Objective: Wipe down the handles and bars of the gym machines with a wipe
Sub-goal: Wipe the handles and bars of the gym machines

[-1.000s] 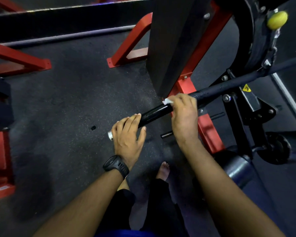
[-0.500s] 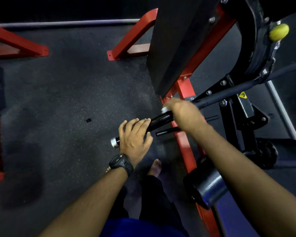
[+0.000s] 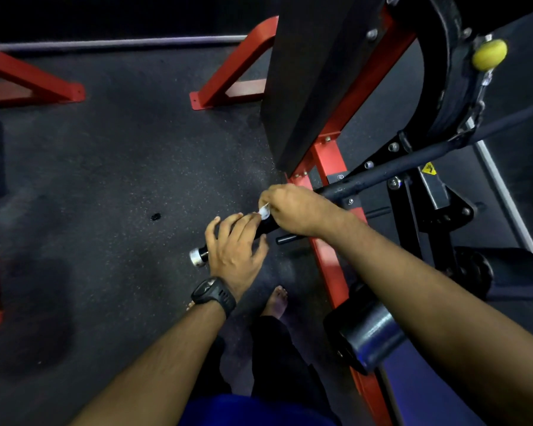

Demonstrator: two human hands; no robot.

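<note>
Seen from above, the right hand [image 3: 293, 210] curls round the machine's black handle bar [image 3: 382, 172] with a white wipe [image 3: 264, 210] pinched against it, a corner of the wipe showing at the fingertips. Just beside it the left hand [image 3: 233, 250], a black wristwatch [image 3: 213, 295] on its wrist, lays fairly straight fingers across the bar near its chrome end cap [image 3: 195, 257]. The bar runs up right past the red frame [image 3: 326, 167] above speckled dark floor [image 3: 120, 179].
</note>
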